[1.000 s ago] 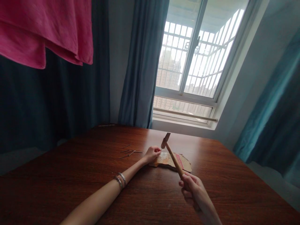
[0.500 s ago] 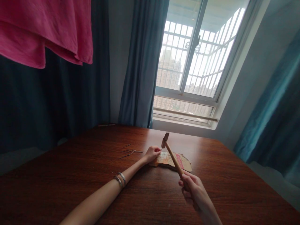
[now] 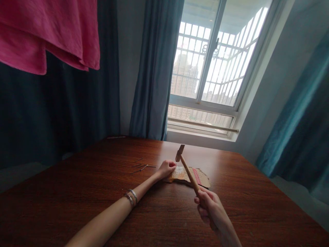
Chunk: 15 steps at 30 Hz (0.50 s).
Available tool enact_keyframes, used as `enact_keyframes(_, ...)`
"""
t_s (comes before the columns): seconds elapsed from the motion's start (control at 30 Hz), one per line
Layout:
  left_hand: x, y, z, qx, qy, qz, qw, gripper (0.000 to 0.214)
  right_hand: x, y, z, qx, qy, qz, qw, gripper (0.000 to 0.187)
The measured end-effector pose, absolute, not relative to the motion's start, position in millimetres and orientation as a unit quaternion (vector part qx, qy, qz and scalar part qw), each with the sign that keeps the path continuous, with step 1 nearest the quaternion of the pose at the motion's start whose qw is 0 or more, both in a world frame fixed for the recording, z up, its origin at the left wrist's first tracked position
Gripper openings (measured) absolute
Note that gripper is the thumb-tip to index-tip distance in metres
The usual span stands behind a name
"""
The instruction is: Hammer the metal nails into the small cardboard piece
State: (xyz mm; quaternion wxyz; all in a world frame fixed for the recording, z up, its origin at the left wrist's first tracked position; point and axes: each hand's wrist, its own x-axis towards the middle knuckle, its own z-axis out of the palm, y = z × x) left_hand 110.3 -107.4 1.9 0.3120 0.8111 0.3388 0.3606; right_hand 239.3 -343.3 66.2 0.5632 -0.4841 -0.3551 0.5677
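My right hand (image 3: 209,206) is wrapped round the wooden handle of a hammer (image 3: 189,175), whose head is raised at a slant. Just under the hammer head, my left hand (image 3: 166,169) pinches a thin nail (image 3: 176,166), held upright over the left part of a piece of cardboard (image 3: 204,176). The cardboard is brown with a pink strip and printed patterns, and it lies on the table. My left fingers hide most of the nail, so I cannot tell how its tip meets the cardboard.
Several loose nails (image 3: 144,167) lie on the brown wooden table (image 3: 102,192) left of my left hand. Blue curtains (image 3: 151,68) and a barred window (image 3: 205,61) stand behind the table. A pink cloth (image 3: 72,34) hangs at the upper left.
The hammer head has shifted slightly to the left and sits close above the nail. My left hand keeps its pinch in nearly the same place.
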Motion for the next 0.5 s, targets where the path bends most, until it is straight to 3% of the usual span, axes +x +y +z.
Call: enact_keyframes(0.5, 110.6, -103.3, -3.2, 0.821, 0.323, 0.367, 0.295, 0.022, 238.4, -344.0, 64.3, -0.488, -0.389, 0.556, 0.55, 0.03)
